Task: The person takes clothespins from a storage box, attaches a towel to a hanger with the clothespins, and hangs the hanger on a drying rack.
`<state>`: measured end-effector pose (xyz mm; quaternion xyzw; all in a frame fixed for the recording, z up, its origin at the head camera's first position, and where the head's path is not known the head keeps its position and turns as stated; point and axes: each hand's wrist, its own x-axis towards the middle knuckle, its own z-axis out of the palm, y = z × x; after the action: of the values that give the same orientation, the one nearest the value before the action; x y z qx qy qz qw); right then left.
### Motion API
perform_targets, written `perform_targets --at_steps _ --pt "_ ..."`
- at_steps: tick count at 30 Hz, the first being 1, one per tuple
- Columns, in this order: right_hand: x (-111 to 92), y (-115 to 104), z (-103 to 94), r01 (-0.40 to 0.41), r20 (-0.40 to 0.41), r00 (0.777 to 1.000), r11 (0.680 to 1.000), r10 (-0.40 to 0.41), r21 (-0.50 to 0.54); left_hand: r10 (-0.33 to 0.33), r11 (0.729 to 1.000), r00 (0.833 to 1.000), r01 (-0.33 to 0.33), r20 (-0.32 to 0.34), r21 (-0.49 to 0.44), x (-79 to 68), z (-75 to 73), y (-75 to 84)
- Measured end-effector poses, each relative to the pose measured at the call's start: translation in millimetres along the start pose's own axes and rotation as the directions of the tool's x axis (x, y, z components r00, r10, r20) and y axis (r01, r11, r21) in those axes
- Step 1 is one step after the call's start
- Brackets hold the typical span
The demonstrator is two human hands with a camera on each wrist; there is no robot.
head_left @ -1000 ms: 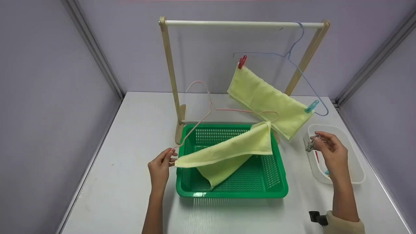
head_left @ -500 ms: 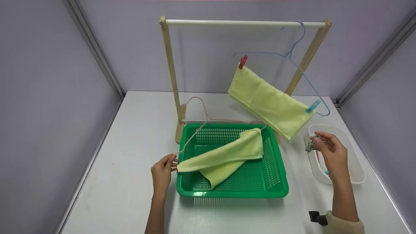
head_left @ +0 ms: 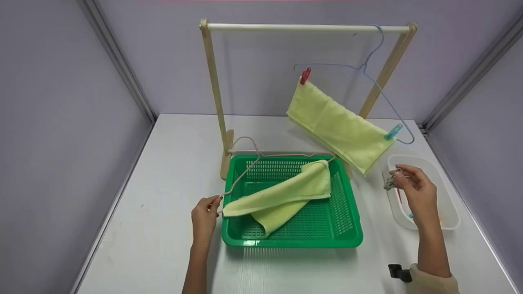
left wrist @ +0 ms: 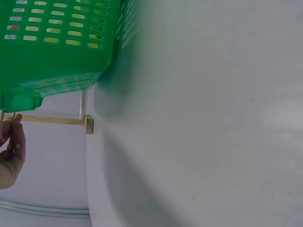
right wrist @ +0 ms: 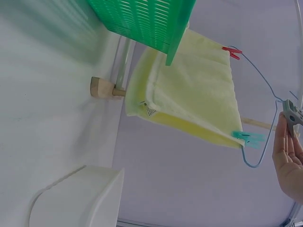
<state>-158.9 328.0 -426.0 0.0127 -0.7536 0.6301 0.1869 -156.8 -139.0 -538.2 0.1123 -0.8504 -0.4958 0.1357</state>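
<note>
So the left hand [head_left: 205,216] has a corner of the pink hanger [head_left: 259,155] pinched between thumb and fingers, left of the green basket [head_left: 292,243], and that looks like the only hold on it. The yellow towel [head_left: 282,192] is draped over that hanger, middle of the frame, drooping into the basket, and no peg shows on it. That's the weak spot imo: tip the hanger or let it roll in that one-corner pinch, and the towel could slide off into the basket. Can't tell how much weight the basket rim takes, or if those fingers touch the towel too. Right hand [head_left: 421,197] is pinching a grey peg [head_left: 390,182] over the white tub [head_left: 452,222] at the right of the frame; squeeze it off-centre and it could ping out into the tub. The pink hanger's far end also sits just beside the second towel [head_left: 339,122], so a careless lift might snag that one. And that one's clipped with a red peg [head_left: 304,76] and a blue peg [head_left: 393,132] to a blue hanger [head_left: 365,67] tilting down rightward on the rail [head_left: 294,27], so a knock could probably make it slip further.
</note>
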Motion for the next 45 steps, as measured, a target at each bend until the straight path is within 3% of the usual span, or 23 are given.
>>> perform_targets --at_steps 2,5,8,10,12,14,16,18,20,24,29,32,34,37,45 --pt "0 0 -0.1 0.008 0.004 1.0 1.0 -0.008 0.0 0.024 0.999 1.0 -0.024 0.001 0.042 0.9 -0.7 0.8" --pt "1 0 -0.7 0.019 0.017 1.0 1.0 -0.019 -0.002 0.116 0.986 0.993 -0.112 -0.026 0.127 -0.9 -3.2 4.2" --pt "1 0 -0.8 0.016 0.019 1.0 1.0 -0.016 -0.005 0.273 0.947 0.962 -0.266 -0.018 0.18 -6.2 -6.5 10.3" --pt "1 -1 -0.3 0.006 0.009 1.0 1.0 -0.006 -0.008 0.388 0.904 0.921 -0.39 0.043 0.178 -9.9 -8.3 15.4" --pt "1 -1 0.2 0.0 -0.001 1.0 1.0 0.0 -0.018 0.486 0.848 0.864 -0.503 0.135 0.164 -12.5 -9.3 20.4" --pt "1 -1 0.8 -0.003 -0.005 1.0 1.0 0.002 -0.023 0.546 0.794 0.804 -0.586 0.235 0.161 -13.9 -9.0 23.7" --pt "1 -2 1.3 -0.002 -0.006 1.0 1.0 0.002 -0.03 0.576 0.744 0.756 -0.643 0.311 0.184 -14.7 -7.6 25.9" --pt "0 -2 1.6 -0.003 -0.004 1.0 0.999 0.003 -0.032 0.585 0.7 0.727 -0.677 0.36 0.227 -14.8 -5.3 26.4" --pt "0 -2 1.6 -0.004 -0.004 1.0 1.0 0.004 -0.028 0.588 0.667 0.713 -0.695 0.383 0.27 -14.5 -2.4 25.4" --pt "0 -1 1.4 -0.005 -0.005 1.0 1.0 0.005 -0.016 0.59 0.649 0.718 -0.694 0.37 0.311 -13.0 3.5 22.8" --pt "0 0 1.1 -0.003 -0.004 1.0 1.0 0.003 -0.011 0.629 0.642 0.716 -0.698 0.302 0.318 -11.7 8.4 19.6" --pt "-1 0 1.1 -0.001 -0.006 1.0 1.0 0.001 -0.01 0.656 0.647 0.71 -0.704 0.256 0.292 -11.4 9.6 19.4" --pt "-1 0 1.1 -0.003 -0.005 1.0 1.0 0.003 -0.008 0.66 0.661 0.715 -0.699 0.231 0.272 -11.2 9.8 20.6" --pt "-1 -1 1.1 -0.006 -0.005 1.0 1.0 0.006 -0.009 0.644 0.696 0.735 -0.678 0.213 0.237 -11.2 9.1 24.6" --pt "0 -1 1.1 0.003 -0.011 1.0 1.0 -0.003 0.006 0.553 0.814 0.815 -0.573 0.173 0.098 -10.3 -0.4 51.0"
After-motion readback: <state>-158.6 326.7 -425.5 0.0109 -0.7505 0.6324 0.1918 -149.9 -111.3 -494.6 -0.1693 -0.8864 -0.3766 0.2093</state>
